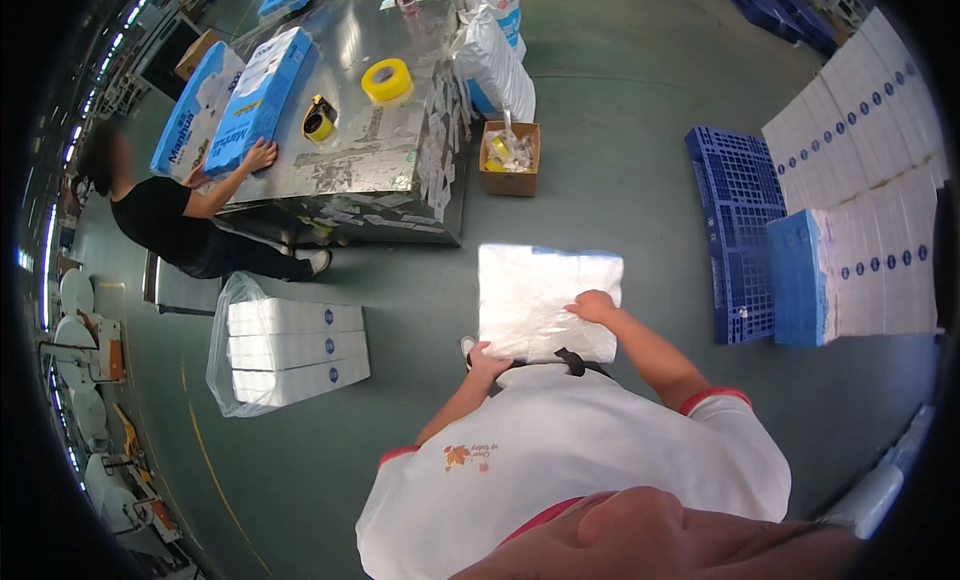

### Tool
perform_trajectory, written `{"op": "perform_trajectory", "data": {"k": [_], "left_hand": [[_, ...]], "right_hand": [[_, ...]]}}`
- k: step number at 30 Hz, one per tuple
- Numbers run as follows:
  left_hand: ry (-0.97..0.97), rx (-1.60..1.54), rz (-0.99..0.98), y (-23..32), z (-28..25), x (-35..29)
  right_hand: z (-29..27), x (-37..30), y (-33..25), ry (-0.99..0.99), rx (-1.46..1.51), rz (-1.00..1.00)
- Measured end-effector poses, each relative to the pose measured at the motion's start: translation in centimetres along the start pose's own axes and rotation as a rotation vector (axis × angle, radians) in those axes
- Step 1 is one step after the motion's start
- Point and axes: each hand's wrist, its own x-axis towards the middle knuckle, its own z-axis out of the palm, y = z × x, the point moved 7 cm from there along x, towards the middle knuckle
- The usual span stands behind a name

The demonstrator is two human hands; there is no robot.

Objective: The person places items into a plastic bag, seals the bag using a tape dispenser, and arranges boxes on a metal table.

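Observation:
In front of my body is a white package [515, 280] in clear plastic film, with a blue strip along its far edge. My left hand [487, 361] is closed on its near left corner. My right hand [592, 308] lies on the right part of the top, its fingers curled onto the crinkled film. The film is bunched toward my body at the near side. The underside of the package is hidden from sight.
Ahead left, a person [170, 225] handles a blue-and-white pack [262, 100] on a metal table [350, 165]. Tape rolls [386, 80] lie there. A carton [511, 180], a bagged stack of white packs [295, 350], a blue pallet [738, 230] and stacked packs [870, 270] stand around.

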Motion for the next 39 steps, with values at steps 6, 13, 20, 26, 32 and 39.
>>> {"op": "perform_trajectory", "data": {"k": [6, 13, 20, 26, 32, 39], "left_hand": [[-0.03, 0.532, 0.06, 7.3, 11.4, 3.8], [0.245, 1.041, 0.274, 13.3, 3.1, 5.0], [0.163, 2.146, 0.102, 9.7, -12.1, -2.3], [0.381, 2.061, 0.186, 5.9, -14.6, -10.5], [0.713, 1.241, 0.107, -0.2, -19.9, -12.7], [0.632, 1.728, 0.201, 3.2, -26.2, -15.2]], "right_hand": [[4.1, -7.6, 15.8, 0.197, 0.773, 0.475], [8.1, -8.9, 27.9, 0.403, 1.774, 0.569], [6.0, -10.0, 41.8, 0.814, 2.322, 0.449], [5.8, -11.1, 45.2, 0.92, 0.361, 0.889], [5.0, -6.3, 38.0, 0.656, -0.799, 0.771], [4.8, -5.9, 24.8, 0.096, -0.53, 0.947]]}}
